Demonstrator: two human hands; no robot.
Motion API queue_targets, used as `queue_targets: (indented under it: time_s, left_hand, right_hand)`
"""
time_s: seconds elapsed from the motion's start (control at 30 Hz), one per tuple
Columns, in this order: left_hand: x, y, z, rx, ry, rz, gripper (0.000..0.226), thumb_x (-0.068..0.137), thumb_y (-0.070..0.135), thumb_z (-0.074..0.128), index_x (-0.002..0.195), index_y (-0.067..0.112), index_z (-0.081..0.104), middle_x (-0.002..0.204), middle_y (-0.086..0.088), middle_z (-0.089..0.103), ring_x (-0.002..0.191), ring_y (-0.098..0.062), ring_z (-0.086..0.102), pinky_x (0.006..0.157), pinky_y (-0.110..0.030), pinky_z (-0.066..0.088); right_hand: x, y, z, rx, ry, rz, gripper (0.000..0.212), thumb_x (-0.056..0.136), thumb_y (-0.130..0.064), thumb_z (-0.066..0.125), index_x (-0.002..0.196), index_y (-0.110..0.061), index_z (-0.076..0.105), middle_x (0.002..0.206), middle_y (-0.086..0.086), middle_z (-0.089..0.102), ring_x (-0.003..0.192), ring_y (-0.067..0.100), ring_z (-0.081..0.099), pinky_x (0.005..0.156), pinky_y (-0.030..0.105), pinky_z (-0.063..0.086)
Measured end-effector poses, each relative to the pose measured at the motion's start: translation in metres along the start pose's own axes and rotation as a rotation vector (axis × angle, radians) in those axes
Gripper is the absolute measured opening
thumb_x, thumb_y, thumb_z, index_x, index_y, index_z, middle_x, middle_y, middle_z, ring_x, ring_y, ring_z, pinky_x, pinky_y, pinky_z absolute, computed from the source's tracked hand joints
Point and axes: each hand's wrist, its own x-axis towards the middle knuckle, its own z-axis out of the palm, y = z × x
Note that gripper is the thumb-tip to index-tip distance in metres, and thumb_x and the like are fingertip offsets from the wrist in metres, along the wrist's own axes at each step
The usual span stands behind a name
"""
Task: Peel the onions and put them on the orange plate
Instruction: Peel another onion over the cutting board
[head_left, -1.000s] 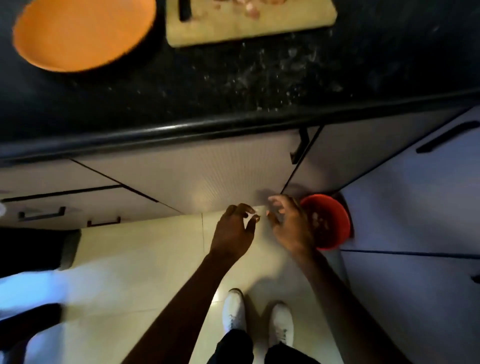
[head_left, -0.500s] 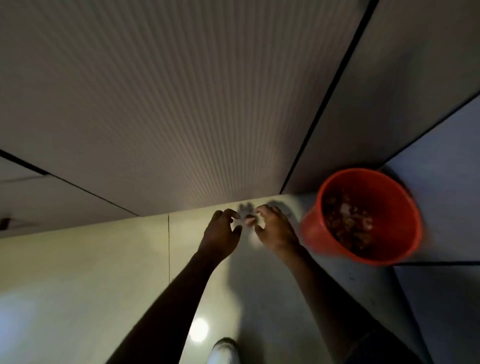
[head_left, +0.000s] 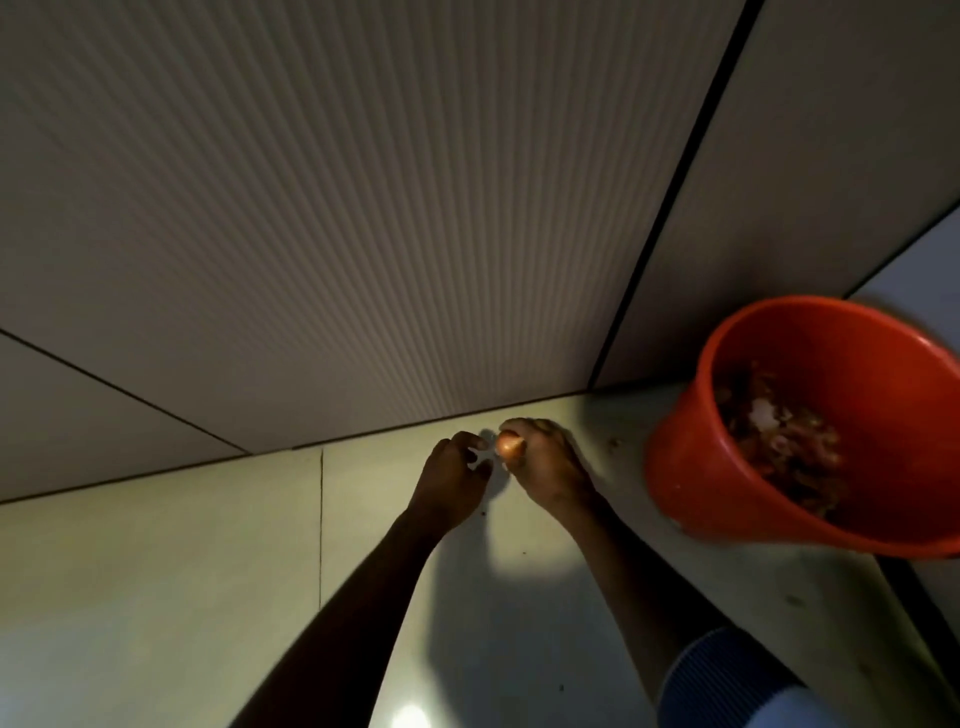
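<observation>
Low over the pale floor tiles, my right hand (head_left: 550, 473) pinches a small orange-brown onion (head_left: 511, 446) at its fingertips. Just left of it is my left hand (head_left: 453, 480), its fingers and thumb loosely curled with a gap between them. I see nothing held in that hand, and its fingertips stop just short of the onion. Neither the orange plate nor the countertop is in view.
A red bucket (head_left: 691, 467) with onion skins and scraps inside stands on the floor to the right of my hands. Ribbed grey cabinet doors (head_left: 415, 208) rise right behind my hands. Small specks lie on the floor tiles (head_left: 156, 597).
The view has dropped from the countertop with the orange plate to the floor by the cabinet base. Both hands have come lower and nearer the bucket, and the onion now shows in my right fingers.
</observation>
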Motion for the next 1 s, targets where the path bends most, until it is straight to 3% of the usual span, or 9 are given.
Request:
queue_targets:
  time_s: [0.17,0.3,0.37,0.47,0.6,0.73,0.8,0.9,1.0]
  left_hand:
    - [-0.048,0.064,-0.053,-0.180,0.081,-0.017,0.017,0.100,0.030,0.060,0.114,0.020,0.059,0.100,0.000,0.067,0.078,-0.011,0.059,0.057,-0.016,0.039]
    - [-0.115,0.133,-0.110,-0.235,0.054,0.008,0.022,0.099,0.030,0.061,0.118,0.019,0.058,0.101,0.001,0.069,0.084,-0.009,0.063,0.056,-0.004,0.039]
    - [-0.153,0.168,-0.142,-0.244,0.056,0.019,0.025,0.099,0.029,0.061,0.122,0.018,0.056,0.104,0.002,0.068,0.086,-0.009,0.061,0.054,-0.002,0.039]
    - [-0.214,0.227,-0.202,-0.280,0.068,0.041,0.026,0.097,0.026,0.064,0.120,0.017,0.057,0.106,0.001,0.069,0.088,-0.010,0.064,0.059,-0.004,0.042]
    - [-0.293,0.307,-0.283,-0.362,0.101,0.078,0.028,0.091,0.021,0.072,0.115,0.020,0.057,0.101,0.009,0.067,0.092,-0.013,0.068,0.072,-0.012,0.050]
    - [-0.358,0.384,-0.361,-0.445,0.150,0.191,0.030,0.093,0.010,0.069,0.117,0.020,0.054,0.104,0.007,0.066,0.095,-0.008,0.067,0.072,-0.013,0.054]
    - [-0.379,0.420,-0.398,-0.467,0.190,0.248,0.031,0.093,0.008,0.067,0.117,0.023,0.054,0.106,0.006,0.066,0.097,-0.009,0.065,0.078,-0.019,0.056]
    - [-0.399,0.463,-0.450,-0.563,0.215,0.280,0.027,0.095,0.012,0.065,0.120,0.018,0.058,0.110,-0.001,0.067,0.101,-0.017,0.065,0.086,-0.034,0.059]
    - [-0.412,0.501,-0.502,-0.782,0.156,0.298,0.023,0.099,0.005,0.058,0.122,0.008,0.058,0.106,-0.011,0.067,0.094,-0.017,0.068,0.081,-0.031,0.060]
  right_hand:
    - [-0.029,-0.063,-0.071,0.099,-0.001,-0.006,0.038,0.088,-0.016,0.071,0.125,-0.018,0.065,0.122,0.008,0.064,0.114,0.025,0.058,0.099,0.036,0.048]
    - [-0.069,-0.135,-0.146,0.147,0.004,0.012,0.041,0.087,-0.016,0.075,0.127,-0.019,0.064,0.122,0.006,0.063,0.111,0.020,0.060,0.088,0.018,0.042]
    - [-0.094,-0.174,-0.186,0.172,0.002,0.003,0.040,0.086,-0.015,0.076,0.125,-0.019,0.066,0.120,0.005,0.062,0.109,0.019,0.060,0.089,0.018,0.044]
    - [-0.128,-0.239,-0.259,0.221,0.006,-0.016,0.038,0.084,-0.013,0.077,0.121,-0.022,0.067,0.118,0.003,0.061,0.108,0.022,0.062,0.094,0.031,0.054]
    - [-0.165,-0.333,-0.366,0.191,0.035,-0.086,0.041,0.084,-0.011,0.076,0.123,-0.019,0.066,0.121,0.004,0.061,0.109,0.020,0.061,0.091,0.024,0.050]
    - [-0.189,-0.420,-0.465,0.192,0.044,-0.152,0.047,0.083,-0.009,0.077,0.126,-0.027,0.064,0.122,-0.003,0.058,0.108,0.014,0.060,0.094,0.028,0.053]
    - [-0.193,-0.461,-0.512,0.211,0.051,-0.172,0.049,0.084,-0.010,0.077,0.126,-0.030,0.063,0.121,-0.005,0.057,0.105,0.012,0.060,0.092,0.029,0.054]
    - [-0.191,-0.513,-0.574,0.319,0.037,-0.210,0.048,0.085,-0.010,0.077,0.125,-0.033,0.063,0.116,-0.010,0.059,0.094,-0.003,0.062,0.081,0.014,0.050]
    - [-0.185,-0.561,-0.625,0.488,0.008,-0.226,0.046,0.087,-0.010,0.076,0.116,-0.042,0.063,0.113,-0.014,0.066,0.093,-0.007,0.066,0.083,0.016,0.052]
